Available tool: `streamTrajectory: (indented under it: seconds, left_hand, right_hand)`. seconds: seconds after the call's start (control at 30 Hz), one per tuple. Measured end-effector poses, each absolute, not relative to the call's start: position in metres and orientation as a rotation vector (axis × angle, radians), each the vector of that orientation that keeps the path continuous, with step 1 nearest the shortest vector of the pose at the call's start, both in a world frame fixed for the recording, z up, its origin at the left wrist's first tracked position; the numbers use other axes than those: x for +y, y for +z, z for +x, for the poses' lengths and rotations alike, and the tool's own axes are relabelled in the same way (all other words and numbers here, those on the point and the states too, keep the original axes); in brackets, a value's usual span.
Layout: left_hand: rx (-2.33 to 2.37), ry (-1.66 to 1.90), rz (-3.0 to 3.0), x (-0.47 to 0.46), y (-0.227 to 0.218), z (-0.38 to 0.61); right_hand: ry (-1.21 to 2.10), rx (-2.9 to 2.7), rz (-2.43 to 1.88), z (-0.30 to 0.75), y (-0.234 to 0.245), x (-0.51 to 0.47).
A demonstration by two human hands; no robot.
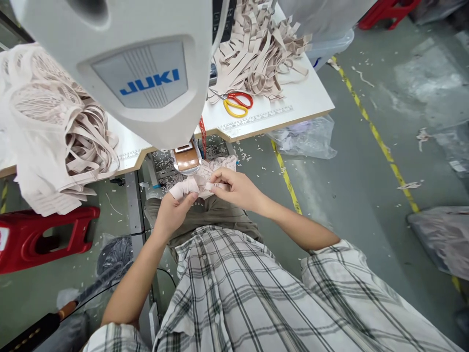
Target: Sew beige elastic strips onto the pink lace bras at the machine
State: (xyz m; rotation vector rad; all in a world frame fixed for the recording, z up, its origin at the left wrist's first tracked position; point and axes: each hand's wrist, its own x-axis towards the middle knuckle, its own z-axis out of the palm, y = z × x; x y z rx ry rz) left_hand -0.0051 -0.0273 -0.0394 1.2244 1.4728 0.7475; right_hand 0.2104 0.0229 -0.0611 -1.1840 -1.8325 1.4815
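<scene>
My left hand [178, 208] grips one end of a pale pink fabric piece [192, 185], thumb pressed on top. At the other side, my right hand [238, 189] pinches the same fabric between thumb and fingers. The cloth is gathered and partly patterned, and it hangs over my lap below the table's front edge. Just above it sits the lower part of a white JUKI sewing machine [146, 73], with an orange-brown, glossy part [186, 159] at its tip. What lies under my fingers is hidden.
Beige straps [256, 58] are heaped on the white table [308, 93] at right, with red-and-yellow scissors [238, 103] in front. Pale fabric pieces [47, 132] pile up and overhang the left edge. A red stool [47, 239] stands left; a plastic bag [306, 137] lies beneath the table's right side.
</scene>
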Motion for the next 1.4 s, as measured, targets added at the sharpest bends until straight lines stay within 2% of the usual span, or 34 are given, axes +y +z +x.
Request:
streamTrajectory:
  seconds: [0.4, 0.57, 0.77, 0.97, 1.07, 1.2, 1.4]
  left_hand:
    - [1.509, 0.699, 1.444, -0.028, -0.016, 0.011]
    - [1.565, 0.632, 1.441, -0.024, -0.016, 0.012]
    - [1.581, 0.623, 1.392, -0.018, -0.020, 0.007]
    - [1.567, 0.666, 1.267, -0.012, -0.024, 0.005]
    - [1.551, 0.741, 1.159, -0.011, -0.030, 0.007]
    - [1.524, 0.857, 1.007, -0.011, -0.038, 0.014]
    - [1.575, 0.986, 0.888, -0.013, -0.035, 0.029]
  right_hand:
    - [1.180, -2.221, -0.971, 0.207, -0.045, 0.024]
    - [1.172, -2.277, -0.998, 0.206, -0.045, 0.028]
    - [1.432, -2.222, -1.033, 0.208, -0.048, 0.050]
    - [1.864, -1.864, -1.064, 0.206, -0.054, 0.056]
    - [1.973, -1.714, -1.027, 0.205, -0.056, 0.053]
    - [1.900, -1.691, -1.084, 0.204, -0.056, 0.047]
    - [1.596, -1.819, -1.149, 0.203, -0.054, 0.042]
